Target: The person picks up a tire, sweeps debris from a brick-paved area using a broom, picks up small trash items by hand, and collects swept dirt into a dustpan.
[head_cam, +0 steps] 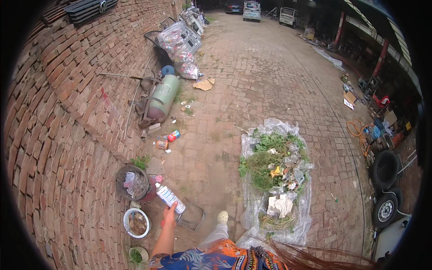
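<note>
My left hand [170,214] is closed around the lower part of a white and blue aerosol can [168,196], which tilts toward the wall. Something small and red shows beside the wrist; I cannot tell what it is. Below the can, a shallow grey tray or pan [194,217] sits on the paving, partly hidden by the hand. A dark bucket [148,184] with plastic waste inside stands just beyond the can. Nearer the arm is a white-rimmed bucket [125,223] with brown debris in it. My right hand is out of view.
A clear plastic sheet [249,216] bearing pulled weeds and litter lies right of my foot. Along the brick wall [84,111] are a green gas cylinder [165,96], loose bottles [162,145] and a bag of cans [177,47]. Tyres [385,210] line the right side.
</note>
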Tool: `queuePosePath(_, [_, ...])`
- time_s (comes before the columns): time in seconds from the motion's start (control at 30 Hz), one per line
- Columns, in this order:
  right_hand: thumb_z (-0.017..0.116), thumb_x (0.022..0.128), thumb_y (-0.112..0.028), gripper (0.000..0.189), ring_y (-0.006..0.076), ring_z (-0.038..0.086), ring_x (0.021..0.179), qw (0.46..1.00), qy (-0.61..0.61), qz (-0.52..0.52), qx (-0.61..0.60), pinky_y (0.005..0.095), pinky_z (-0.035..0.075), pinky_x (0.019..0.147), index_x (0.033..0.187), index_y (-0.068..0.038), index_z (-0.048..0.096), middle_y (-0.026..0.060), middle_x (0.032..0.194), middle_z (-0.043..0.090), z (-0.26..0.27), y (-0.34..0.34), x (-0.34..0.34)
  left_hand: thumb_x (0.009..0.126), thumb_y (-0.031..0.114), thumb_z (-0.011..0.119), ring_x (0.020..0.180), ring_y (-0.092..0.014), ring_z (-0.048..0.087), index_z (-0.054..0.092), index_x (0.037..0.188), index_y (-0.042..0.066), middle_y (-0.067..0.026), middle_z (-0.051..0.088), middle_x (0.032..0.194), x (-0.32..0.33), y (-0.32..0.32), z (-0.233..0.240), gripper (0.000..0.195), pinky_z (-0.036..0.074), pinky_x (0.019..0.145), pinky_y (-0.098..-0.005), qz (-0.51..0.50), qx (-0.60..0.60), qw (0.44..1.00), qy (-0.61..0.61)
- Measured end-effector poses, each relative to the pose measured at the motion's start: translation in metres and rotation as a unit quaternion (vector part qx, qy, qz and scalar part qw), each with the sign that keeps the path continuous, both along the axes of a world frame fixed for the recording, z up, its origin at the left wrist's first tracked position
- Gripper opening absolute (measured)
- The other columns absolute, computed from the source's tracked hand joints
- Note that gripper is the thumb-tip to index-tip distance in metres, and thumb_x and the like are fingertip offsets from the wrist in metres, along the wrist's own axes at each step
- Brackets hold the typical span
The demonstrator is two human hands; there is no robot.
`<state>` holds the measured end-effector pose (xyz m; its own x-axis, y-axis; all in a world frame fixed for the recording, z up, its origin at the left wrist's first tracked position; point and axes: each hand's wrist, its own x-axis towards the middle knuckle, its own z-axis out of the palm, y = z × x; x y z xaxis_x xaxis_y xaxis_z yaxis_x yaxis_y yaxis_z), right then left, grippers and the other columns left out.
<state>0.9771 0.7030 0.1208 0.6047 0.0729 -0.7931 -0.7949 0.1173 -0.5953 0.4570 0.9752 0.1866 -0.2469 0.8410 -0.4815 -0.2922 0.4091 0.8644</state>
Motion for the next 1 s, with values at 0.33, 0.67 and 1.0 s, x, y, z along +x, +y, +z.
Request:
queuePosePath(0.33, [0.054,0.084,-0.025,0.025,0.0172,0.054,0.058,0.901,-0.073,-0.425,-0.050,0.0261,0.045,0.050,0.072,-0.003,0.050,0.0091,0.072,0.058,0.046,0.150,0.065,0.080,0.024,0.070,0.102,-0.014,0.055,0.059,0.112,0.001,-0.0054,0.062,0.109,0.109,0.244,0.005,0.041,0.037,0.093,-0.0301,-0.101,-0.003,0.995,-0.005])
queuePosePath(0.67, [0.063,0.086,-0.028,0.030,0.0134,0.049,0.053,0.939,-0.211,-0.270,0.029,0.0255,0.038,0.044,0.081,-0.004,0.046,0.0047,0.065,0.054,0.094,0.561,0.153,0.084,0.023,0.067,0.102,-0.018,0.056,0.050,0.117,-0.005,-0.0104,0.058,0.114,0.160,0.458,-0.060,0.047,0.042,0.089,-0.0312,0.009,-0.025,0.987,-0.161])
queuePosePath(1.0, [0.056,0.088,-0.012,0.007,0.0099,0.047,0.055,0.937,-0.157,0.245,0.191,0.0207,0.036,0.046,0.085,-0.006,0.053,0.0029,0.070,0.051,0.053,0.897,0.149,0.078,0.030,0.072,0.096,-0.019,0.058,0.053,0.116,-0.005,-0.0095,0.060,0.109,0.174,0.699,-0.033,0.055,0.044,0.086,-0.0321,0.039,-0.077,0.995,-0.040])
